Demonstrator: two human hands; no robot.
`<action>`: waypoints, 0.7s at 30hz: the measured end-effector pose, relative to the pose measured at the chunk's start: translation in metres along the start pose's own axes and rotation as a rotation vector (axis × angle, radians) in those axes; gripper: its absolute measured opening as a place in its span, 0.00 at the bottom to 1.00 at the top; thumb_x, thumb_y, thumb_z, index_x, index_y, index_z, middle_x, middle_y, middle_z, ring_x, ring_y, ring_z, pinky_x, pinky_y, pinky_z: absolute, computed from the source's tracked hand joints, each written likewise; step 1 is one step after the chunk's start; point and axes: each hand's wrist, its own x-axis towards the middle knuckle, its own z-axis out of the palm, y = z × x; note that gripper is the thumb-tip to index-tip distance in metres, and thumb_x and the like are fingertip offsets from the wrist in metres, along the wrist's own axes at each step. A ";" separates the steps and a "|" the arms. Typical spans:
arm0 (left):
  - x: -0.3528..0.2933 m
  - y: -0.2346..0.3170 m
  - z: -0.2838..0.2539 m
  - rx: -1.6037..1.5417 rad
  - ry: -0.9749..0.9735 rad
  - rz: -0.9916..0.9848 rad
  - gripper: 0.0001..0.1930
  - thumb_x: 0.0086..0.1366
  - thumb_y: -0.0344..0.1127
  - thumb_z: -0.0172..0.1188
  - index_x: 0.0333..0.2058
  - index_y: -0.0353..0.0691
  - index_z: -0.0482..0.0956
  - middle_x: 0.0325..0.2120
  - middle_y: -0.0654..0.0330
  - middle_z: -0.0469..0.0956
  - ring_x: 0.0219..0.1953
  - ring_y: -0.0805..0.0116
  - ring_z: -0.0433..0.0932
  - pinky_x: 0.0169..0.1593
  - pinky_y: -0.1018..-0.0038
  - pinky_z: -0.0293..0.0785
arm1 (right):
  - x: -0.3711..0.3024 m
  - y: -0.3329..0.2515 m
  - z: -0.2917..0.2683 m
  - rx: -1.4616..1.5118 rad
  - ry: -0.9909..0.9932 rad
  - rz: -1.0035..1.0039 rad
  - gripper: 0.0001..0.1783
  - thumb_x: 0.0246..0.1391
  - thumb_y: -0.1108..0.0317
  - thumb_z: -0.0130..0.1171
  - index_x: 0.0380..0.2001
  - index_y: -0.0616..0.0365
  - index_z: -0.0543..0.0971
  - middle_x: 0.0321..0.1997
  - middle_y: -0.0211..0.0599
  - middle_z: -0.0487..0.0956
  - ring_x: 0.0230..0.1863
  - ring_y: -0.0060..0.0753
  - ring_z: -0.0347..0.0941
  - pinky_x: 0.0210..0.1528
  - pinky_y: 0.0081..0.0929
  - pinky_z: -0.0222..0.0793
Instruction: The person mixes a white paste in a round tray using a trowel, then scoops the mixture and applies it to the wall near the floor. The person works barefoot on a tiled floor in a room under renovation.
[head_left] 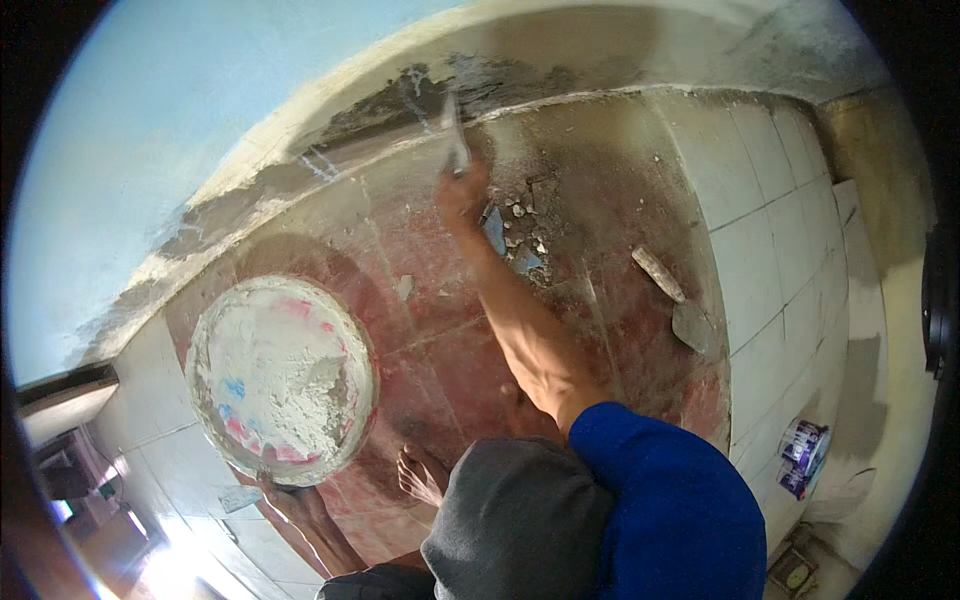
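Note:
My right hand is raised toward the bottom of the wall, closed round a trowel whose pale, motion-blurred blade points up against a dark, damp-looking patch. At the lower left, my left hand is closed beside the near rim of a round basin. A flat scraper blade juts out to the left of that hand; its handle is mostly hidden in the fingers. Inside the basin lies a wet, whitish plaster mix, with red and blue showing through.
Broken rubble lies on the red floor by my right forearm. Farther right is another trowel with a crusted handle. White tiles border the floor, with a purple-and-white container at the right. My bare foot is near the basin.

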 end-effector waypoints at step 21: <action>0.014 -0.009 -0.003 0.400 -0.261 0.181 0.23 0.61 0.32 0.69 0.55 0.35 0.78 0.56 0.43 0.74 0.53 0.50 0.76 0.59 0.51 0.76 | 0.186 0.073 -0.112 0.180 0.178 0.228 0.22 0.66 0.54 0.57 0.47 0.65 0.79 0.49 0.48 0.81 0.50 0.39 0.78 0.48 0.45 0.74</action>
